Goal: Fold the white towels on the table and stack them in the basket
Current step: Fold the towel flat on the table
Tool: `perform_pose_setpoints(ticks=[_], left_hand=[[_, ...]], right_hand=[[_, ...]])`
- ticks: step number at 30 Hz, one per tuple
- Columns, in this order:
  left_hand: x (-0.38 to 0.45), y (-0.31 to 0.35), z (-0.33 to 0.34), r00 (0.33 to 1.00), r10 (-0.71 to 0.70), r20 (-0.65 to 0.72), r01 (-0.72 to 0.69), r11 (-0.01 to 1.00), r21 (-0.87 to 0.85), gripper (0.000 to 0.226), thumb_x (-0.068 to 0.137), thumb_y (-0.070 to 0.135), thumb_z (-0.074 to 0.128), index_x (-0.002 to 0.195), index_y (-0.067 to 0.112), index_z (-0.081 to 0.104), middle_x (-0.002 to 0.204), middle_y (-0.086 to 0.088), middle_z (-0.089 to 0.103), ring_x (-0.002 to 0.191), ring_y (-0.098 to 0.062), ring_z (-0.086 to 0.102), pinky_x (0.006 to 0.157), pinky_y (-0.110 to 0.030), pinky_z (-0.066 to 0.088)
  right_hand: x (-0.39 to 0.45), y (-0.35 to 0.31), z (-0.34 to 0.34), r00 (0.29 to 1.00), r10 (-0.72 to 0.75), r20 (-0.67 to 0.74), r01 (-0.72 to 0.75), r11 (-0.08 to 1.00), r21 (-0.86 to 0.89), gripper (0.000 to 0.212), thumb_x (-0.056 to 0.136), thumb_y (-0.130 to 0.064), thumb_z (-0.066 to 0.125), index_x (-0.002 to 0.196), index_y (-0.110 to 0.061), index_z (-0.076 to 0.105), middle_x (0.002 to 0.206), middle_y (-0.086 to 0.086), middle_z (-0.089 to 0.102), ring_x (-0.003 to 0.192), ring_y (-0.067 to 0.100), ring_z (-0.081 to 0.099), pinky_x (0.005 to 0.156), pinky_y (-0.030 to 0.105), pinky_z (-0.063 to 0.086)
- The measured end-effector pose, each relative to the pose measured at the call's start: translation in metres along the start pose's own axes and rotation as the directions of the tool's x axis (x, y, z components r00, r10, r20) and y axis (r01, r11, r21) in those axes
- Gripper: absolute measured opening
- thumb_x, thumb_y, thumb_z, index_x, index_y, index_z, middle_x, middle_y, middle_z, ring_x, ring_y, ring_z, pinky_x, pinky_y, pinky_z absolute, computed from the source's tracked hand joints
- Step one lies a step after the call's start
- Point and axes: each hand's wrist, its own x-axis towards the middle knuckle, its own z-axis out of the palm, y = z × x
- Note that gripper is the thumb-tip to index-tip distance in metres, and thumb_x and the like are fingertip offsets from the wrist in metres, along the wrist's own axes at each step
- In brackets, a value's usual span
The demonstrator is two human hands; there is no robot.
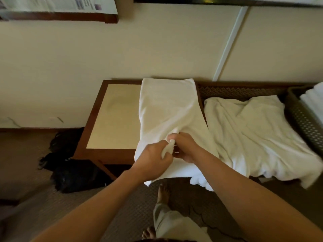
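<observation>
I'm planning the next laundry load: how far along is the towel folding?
Done: folded towels already sit in the basket. In hand: left hand and right hand grip the towel on the table. Left: the crumpled towel alongside.

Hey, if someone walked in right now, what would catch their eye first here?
Most likely the two hands meeting at the table's near edge: the left hand and right hand both pinch a white towel laid lengthwise across the table. To the right lies a crumpled towel, and beyond it a woven basket holding folded towels.
</observation>
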Motion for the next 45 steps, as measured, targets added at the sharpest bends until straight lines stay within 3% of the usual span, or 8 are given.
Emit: perform_pose_setpoints(ticks=[6,13,16,19,25,34,39,45], left_hand=[[-0.045,-0.026,0.045,0.979,-0.066,0.192,0.139,0.906,-0.399,0.014,0.101,0.039,0.058,0.096,0.036,0.07,0.089,0.012,0.069,0.084,-0.01,0.065,0.075,-0.025,0.055],[-0.031,-0.104,0.075,0.666,-0.744,-0.047,0.608,0.578,-0.544,0.029,0.108,0.027,0.048,0.135,0.021,0.054,0.13,-0.001,0.059,0.115,-0.022,0.058,0.096,-0.04,0.05],[-0.009,-0.105,0.078,0.661,-0.75,0.008,0.6,0.522,-0.607,0.028,0.109,0.028,0.044,0.135,0.019,0.05,0.127,0.0,0.052,0.117,-0.021,0.049,0.096,-0.038,0.042],[0.009,-0.108,0.083,0.668,-0.743,0.049,0.584,0.482,-0.653,0.04,0.108,0.033,0.042,0.132,0.002,0.052,0.126,-0.013,0.056,0.114,-0.03,0.053,0.091,-0.038,0.04],[0.019,-0.115,0.08,0.586,-0.803,0.11,0.507,0.258,-0.822,0.045,0.101,0.039,0.059,0.134,0.008,0.062,0.118,-0.016,0.067,0.111,-0.035,0.063,0.099,-0.055,0.052],[0.015,-0.116,0.055,0.636,-0.7,0.326,0.482,0.03,-0.875,0.043,0.107,0.047,0.044,0.123,0.017,0.07,0.118,-0.01,0.075,0.115,-0.035,0.066,0.095,-0.056,0.053],[0.014,-0.123,0.05,0.66,-0.669,0.341,0.601,0.198,-0.774,0.033,0.109,0.036,0.045,0.124,0.02,0.069,0.118,-0.01,0.075,0.113,-0.034,0.068,0.095,-0.056,0.055],[0.01,-0.121,0.061,0.688,-0.714,-0.13,0.617,0.67,-0.412,0.03,0.108,0.04,0.044,0.109,0.018,0.064,0.1,-0.005,0.066,0.09,-0.024,0.061,0.074,-0.04,0.049]], right_hand=[[-0.034,0.039,-0.065,0.874,-0.222,-0.432,0.331,0.923,0.196,0.004,0.068,-0.009,0.055,0.068,-0.013,0.054,0.067,0.003,0.054,0.07,0.025,0.052,0.067,0.036,0.042],[-0.01,0.078,-0.119,0.842,0.074,-0.534,-0.082,0.997,0.01,0.006,0.087,-0.006,0.049,0.082,-0.009,0.046,0.08,0.005,0.035,0.073,0.022,0.031,0.065,0.034,0.027],[-0.002,0.084,-0.125,0.903,0.051,-0.427,-0.067,0.997,-0.023,0.036,0.091,-0.029,0.061,0.105,0.004,0.06,0.09,-0.002,0.053,0.083,0.018,0.048,0.075,0.036,0.039],[-0.004,0.087,-0.13,0.929,-0.097,-0.356,0.076,0.995,-0.071,0.008,0.099,-0.027,0.064,0.102,-0.022,0.071,0.104,-0.004,0.073,0.098,0.018,0.066,0.099,0.042,0.05],[0.004,0.087,-0.155,0.892,-0.095,-0.442,0.07,0.995,-0.072,0.018,0.09,-0.011,0.065,0.073,-0.004,0.064,0.071,0.002,0.06,0.075,0.019,0.053,0.069,0.03,0.041],[0.011,0.103,-0.16,0.901,-0.231,-0.368,0.188,0.971,-0.149,0.035,0.095,-0.025,0.068,0.075,0.001,0.057,0.074,0.01,0.054,0.073,0.022,0.051,0.073,0.034,0.041],[0.017,0.12,-0.166,0.91,-0.191,-0.368,0.095,0.96,-0.263,0.035,0.099,-0.021,0.063,0.088,0.011,0.056,0.073,0.007,0.044,0.071,0.02,0.043,0.068,0.032,0.035],[0.014,0.123,-0.162,0.858,-0.268,-0.438,0.136,0.941,-0.309,0.041,0.098,-0.015,0.063,0.066,-0.001,0.042,0.059,0.0,0.033,0.056,0.01,0.033,0.057,0.024,0.028]])
